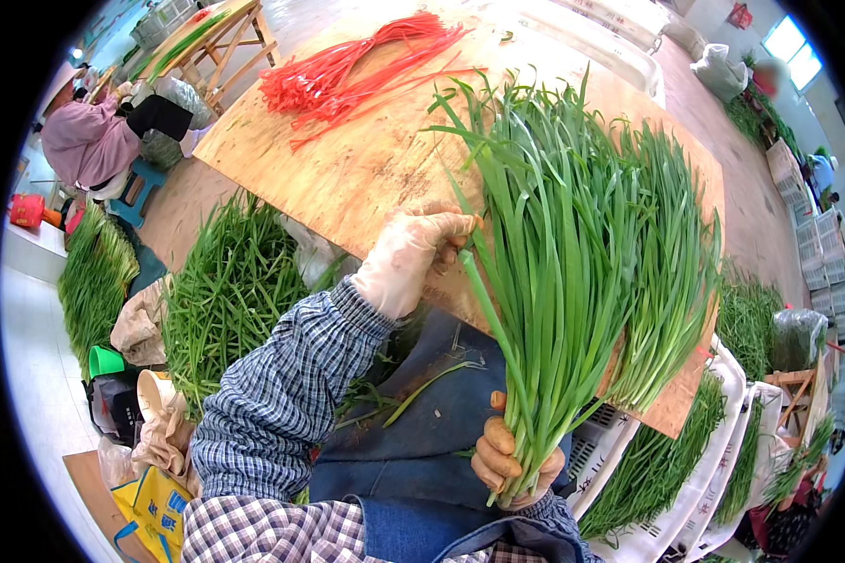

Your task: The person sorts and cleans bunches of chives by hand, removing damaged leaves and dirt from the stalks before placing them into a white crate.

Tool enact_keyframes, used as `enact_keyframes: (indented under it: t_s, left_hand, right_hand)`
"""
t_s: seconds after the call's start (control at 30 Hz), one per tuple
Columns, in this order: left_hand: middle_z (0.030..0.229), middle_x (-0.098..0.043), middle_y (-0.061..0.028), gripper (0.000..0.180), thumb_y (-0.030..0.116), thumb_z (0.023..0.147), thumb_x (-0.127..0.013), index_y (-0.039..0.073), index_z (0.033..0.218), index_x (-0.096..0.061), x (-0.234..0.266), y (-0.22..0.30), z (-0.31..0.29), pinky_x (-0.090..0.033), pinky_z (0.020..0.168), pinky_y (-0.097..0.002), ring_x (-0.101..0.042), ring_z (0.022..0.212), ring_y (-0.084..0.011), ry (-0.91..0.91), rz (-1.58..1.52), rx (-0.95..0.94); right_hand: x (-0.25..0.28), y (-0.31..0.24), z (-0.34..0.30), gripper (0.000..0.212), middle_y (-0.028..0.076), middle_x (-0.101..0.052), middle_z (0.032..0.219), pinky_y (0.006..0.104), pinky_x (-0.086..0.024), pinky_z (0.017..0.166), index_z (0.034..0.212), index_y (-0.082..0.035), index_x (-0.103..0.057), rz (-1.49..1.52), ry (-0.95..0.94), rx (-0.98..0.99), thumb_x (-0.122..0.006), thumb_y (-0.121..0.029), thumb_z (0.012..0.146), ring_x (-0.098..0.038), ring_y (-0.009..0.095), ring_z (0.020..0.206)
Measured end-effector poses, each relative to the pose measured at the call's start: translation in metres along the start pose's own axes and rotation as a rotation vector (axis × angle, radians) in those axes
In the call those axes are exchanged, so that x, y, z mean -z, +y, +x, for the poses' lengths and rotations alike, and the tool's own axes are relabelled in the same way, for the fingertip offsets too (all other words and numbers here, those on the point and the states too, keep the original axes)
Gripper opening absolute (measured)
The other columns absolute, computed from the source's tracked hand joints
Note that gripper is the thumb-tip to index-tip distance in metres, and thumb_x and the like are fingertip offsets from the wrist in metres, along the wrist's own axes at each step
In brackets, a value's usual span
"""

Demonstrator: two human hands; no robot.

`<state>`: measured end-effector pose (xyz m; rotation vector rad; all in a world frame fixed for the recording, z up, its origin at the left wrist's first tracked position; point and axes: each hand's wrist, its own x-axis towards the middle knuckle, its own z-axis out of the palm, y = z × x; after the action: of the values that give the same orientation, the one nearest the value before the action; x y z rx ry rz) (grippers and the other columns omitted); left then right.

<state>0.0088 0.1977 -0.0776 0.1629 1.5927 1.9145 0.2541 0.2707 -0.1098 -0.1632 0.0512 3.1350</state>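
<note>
While the right hand [514, 458] clamps a long-leaved green bundle [556, 272] low down, the left hand [434, 242] pinches a left-edge blade [480, 288].

"Where is the window [785, 39]?"
"It is bright, far ahead and right of the right hand [514, 460]."
"And furniture?"
"A blue stool [147, 171] and wooden table [233, 21], left of the left hand [408, 249]. Floor [759, 202] is brownish."

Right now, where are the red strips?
In the head view, the red strips lie left of centre at the top, on the far part of the board, beyond the left hand and mostly left of the held greens.
</note>
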Motion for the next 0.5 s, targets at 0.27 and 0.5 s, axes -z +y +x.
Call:
enact_keyframes:
  t_s: [0.27,0.5]
  left_hand:
    - [0.070,-0.055,-0.0018,0.022,0.006,0.073,-0.068,-0.003,0.091,-0.061,-0.017,-0.012,0.010,-0.044,0.062,-0.0243,-0.052,0.066,-0.0110,0.239,0.474,-0.281]
    - [0.078,-0.062,-0.0065,0.025,0.013,0.078,-0.066,-0.003,0.097,-0.062,-0.029,0.001,0.010,-0.046,0.065,-0.0249,-0.056,0.072,-0.0122,0.098,0.395,-0.269]
  right_hand:
    - [-0.001,0.002,0.001,0.081,0.011,-0.056,0.092,0.0320,-0.043,0.057,0.135,0.002,-0.027,-0.011,-0.049,-0.020,-0.065,-0.016,0.066,-0.054,0.014,0.062]
    - [0.002,0.000,0.001,0.081,0.010,-0.056,0.093,0.0324,-0.044,0.058,0.136,0.001,-0.026,-0.030,-0.058,-0.022,-0.066,-0.017,0.068,-0.055,0.014,0.064]
